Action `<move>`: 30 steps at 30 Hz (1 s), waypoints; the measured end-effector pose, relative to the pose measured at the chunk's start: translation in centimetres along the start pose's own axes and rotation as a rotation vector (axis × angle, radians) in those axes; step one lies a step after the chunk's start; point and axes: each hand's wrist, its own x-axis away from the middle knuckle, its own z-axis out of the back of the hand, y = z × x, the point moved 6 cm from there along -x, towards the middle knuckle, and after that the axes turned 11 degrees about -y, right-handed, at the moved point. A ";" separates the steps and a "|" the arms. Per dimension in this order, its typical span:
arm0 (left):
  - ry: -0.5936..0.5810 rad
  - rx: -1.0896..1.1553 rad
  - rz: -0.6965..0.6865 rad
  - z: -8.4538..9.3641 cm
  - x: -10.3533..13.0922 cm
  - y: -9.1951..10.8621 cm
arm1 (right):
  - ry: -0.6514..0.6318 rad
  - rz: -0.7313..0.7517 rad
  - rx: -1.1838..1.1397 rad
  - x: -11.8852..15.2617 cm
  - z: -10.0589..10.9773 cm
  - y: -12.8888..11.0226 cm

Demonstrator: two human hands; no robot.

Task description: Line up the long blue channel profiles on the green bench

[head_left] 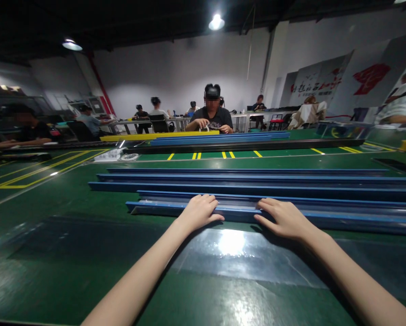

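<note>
Across the green table in front of me lies a long blue U-shaped channel [239, 215], its open side up. My left hand [198, 213] grips its near wall, fingers over the top edge and thumb on the outer face. Farther right along the same wall, my right hand [286, 218] holds it in a similar way, thumb apart from the fingers. The channel runs out of view on the right. Between my forearms and beyond them, a clear plastic sheet [257, 267] lies flat, glaring under the lights. Behind the held channel rest more blue channels [175, 186].
Farther back are a long black strip [243, 145], several blue strips [223, 138] and a yellow strip [131, 137]. A person [213, 113] sits opposite, handling a white ring. A dark flat object [398, 166] lies at the right; a roll of tape [130, 157] lies left.
</note>
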 end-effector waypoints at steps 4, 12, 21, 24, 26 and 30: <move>0.010 0.061 -0.056 0.2 1.1 -1.0 | -0.035 0.021 -0.047 -0.5 -0.1 -0.8; -0.012 0.178 -0.099 -0.2 3.3 -3.7 | -0.074 0.010 -0.159 -0.9 0.3 -0.8; -0.107 0.187 -0.010 -0.5 4.8 -4.3 | -0.109 0.106 -0.136 -2.8 0.6 -2.7; -0.127 0.177 0.011 -0.4 5.0 -4.5 | -0.118 0.142 -0.122 -3.7 0.8 -3.5; -0.125 0.177 0.034 -0.5 5.3 -5.0 | -0.113 0.165 -0.113 -4.3 1.0 -4.2; -0.087 0.180 0.070 -0.4 5.9 -6.2 | -0.092 0.174 -0.111 -5.8 1.4 -6.1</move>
